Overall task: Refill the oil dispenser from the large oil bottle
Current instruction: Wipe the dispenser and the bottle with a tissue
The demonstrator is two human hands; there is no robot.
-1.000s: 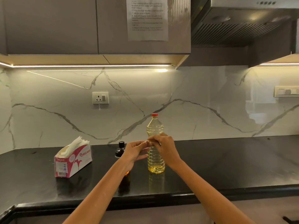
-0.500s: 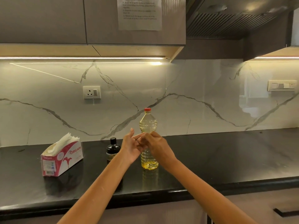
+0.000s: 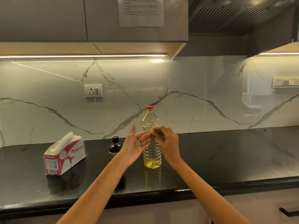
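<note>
Oil bottle is seen standing upright on the black desk, its red cap in place and a shallow layer of yellow oil visible at the bottom. The small dark oil dispenser is placed just to its left, also upright and capped with a black top; its lower part is hidden behind the left wrist. Neither vessel is touched by a hand.

Both hands are held in the air in front of the bottle. The left hand is turned palm up, its fingers straight and relaxed, nothing gripped. The right hand is positioned just beside it, its fingers curled and brought together at the tips of the left hand's fingers. Contact between the two hands is apparent there. Whether something small is pinched by the right hand cannot be told, the spot being blurred.

A tissue box, pink and white with tissues protruding from the open top, is noted well to the left on the desk. A wall socket is mounted on the marble backsplash above it, and a switch plate is fixed at the far right. A printed sheet is attached to the cupboard door overhead, and an extractor hood is fitted to its right.
</note>
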